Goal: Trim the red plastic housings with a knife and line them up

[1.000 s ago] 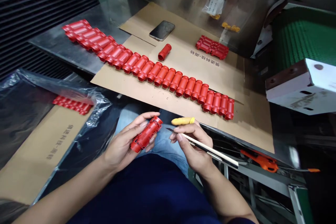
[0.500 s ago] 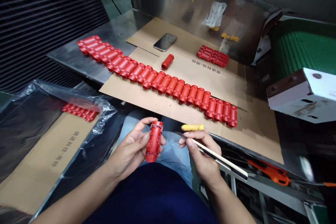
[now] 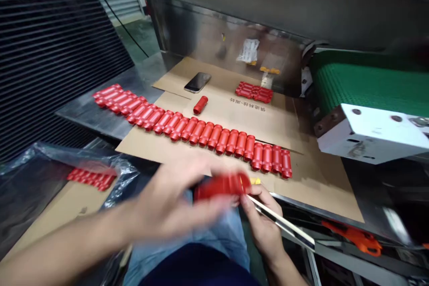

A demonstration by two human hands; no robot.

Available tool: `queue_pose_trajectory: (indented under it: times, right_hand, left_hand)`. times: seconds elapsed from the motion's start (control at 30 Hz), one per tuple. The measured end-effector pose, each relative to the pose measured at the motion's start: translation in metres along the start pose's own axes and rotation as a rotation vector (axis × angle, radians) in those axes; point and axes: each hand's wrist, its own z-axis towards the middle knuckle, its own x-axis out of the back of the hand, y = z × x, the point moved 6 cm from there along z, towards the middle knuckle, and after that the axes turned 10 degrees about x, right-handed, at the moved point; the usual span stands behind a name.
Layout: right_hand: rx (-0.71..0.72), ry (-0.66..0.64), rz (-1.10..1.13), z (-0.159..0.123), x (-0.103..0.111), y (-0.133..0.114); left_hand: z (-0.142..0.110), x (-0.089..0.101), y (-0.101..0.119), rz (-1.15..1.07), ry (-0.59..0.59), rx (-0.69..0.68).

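Observation:
My left hand [image 3: 174,205] is smeared by motion and carries a red plastic cylinder part [image 3: 223,186] just below the cardboard's front edge. My right hand [image 3: 263,219] is closed around a thin knife with a pale handle [image 3: 284,225]; a yellow finger cot [image 3: 256,181] peeks out behind the red part. A long row of several matching red parts [image 3: 214,136] lies across the cardboard sheet [image 3: 318,187] ahead of both hands. One single red part [image 3: 200,104] lies apart behind the row.
A phone [image 3: 197,82] and a small block of red parts [image 3: 254,92] lie further back. A green conveyor belt [image 3: 368,82] with a white end housing [image 3: 375,136] is at the right. A plastic-lined box with red parts [image 3: 89,178] is at the left. An orange tool [image 3: 358,239] lies lower right.
My left hand has swung the red part up and to the right, toward the cardboard's edge, and now blurs. The view has tilted upward. My right hand keeps its hold on the knife.

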Motion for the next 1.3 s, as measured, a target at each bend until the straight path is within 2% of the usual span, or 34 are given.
queue_pose_trajectory:
  times: [0.03,0.07,0.13,0.2,0.3,0.4,0.47,0.57,0.67,0.73,0.77,0.87,0.93,1.03,1.1,1.13,1.2,1.23,1.3]
  right_hand:
    - [0.0,0.014,-0.006,0.0,0.003,0.0]
    - [0.003,0.032,-0.011,-0.001,0.007,0.0]
    - [0.002,0.062,-0.014,-0.004,0.015,0.002]
    - [-0.017,0.092,-0.024,-0.008,0.025,0.01]
    - [-0.042,0.14,-0.058,-0.014,0.045,0.024]
    - [-0.027,0.179,-0.11,-0.014,0.058,0.033]
    - [-0.03,0.193,-0.127,-0.01,0.058,0.035]
    - [-0.058,0.208,-0.078,-0.003,0.044,0.032]
    - [-0.025,0.193,-0.041,-0.001,0.028,0.024]
    - [0.0,0.2,-0.06,-0.005,0.027,0.022]
    - [0.0,0.21,-0.079,-0.007,0.03,0.023]
    - [-0.062,0.234,-0.132,-0.013,0.046,0.031]
    - [-0.125,0.221,-0.11,-0.011,0.054,0.038]
    - [-0.128,0.187,-0.014,0.006,0.054,0.035]
    - [-0.108,0.148,-0.013,0.022,0.045,0.026]
    - [-0.12,0.126,-0.025,0.029,0.038,0.021]
    - [-0.174,-0.032,0.006,0.039,0.015,0.017]
    - [-0.22,-0.128,0.036,0.04,0.002,0.017]
    - [-0.312,-0.231,0.102,0.033,-0.019,0.019]
  left_hand:
    - [0.038,0.007,0.002,0.186,0.076,0.024]
    - [0.076,0.016,0.001,0.66,0.209,0.102]
    - [0.147,0.028,-0.003,0.914,0.32,0.19]
    - [0.198,0.035,-0.014,1.05,0.347,0.272]
    - [0.233,0.042,-0.034,1.198,0.329,0.33]
    - [0.251,0.037,-0.038,1.312,0.32,0.269]
    - [0.271,0.017,-0.032,1.358,0.297,0.164]
    - [0.31,-0.037,-0.021,1.36,0.188,-0.028]
    - [0.343,-0.087,-0.013,1.315,0.105,-0.129]
    - [0.352,-0.104,-0.009,1.272,0.067,-0.143]
    - [0.352,-0.106,-0.007,1.251,0.051,-0.136]
    - [0.329,-0.087,-0.002,1.186,-0.01,-0.079]
    - [0.288,-0.063,0.0,1.128,-0.098,-0.032]
    - [0.187,-0.034,-0.002,0.944,-0.32,0.014]
    - [0.11,-0.021,-0.006,0.55,-0.409,0.083]
    - [0.075,-0.016,-0.013,0.423,-0.423,0.145]
    - [0.015,-0.012,-0.032,0.258,-0.437,0.267]
    - [-0.009,-0.011,-0.043,0.181,-0.411,0.333]
    - [-0.042,-0.006,-0.066,0.046,-0.278,0.435]
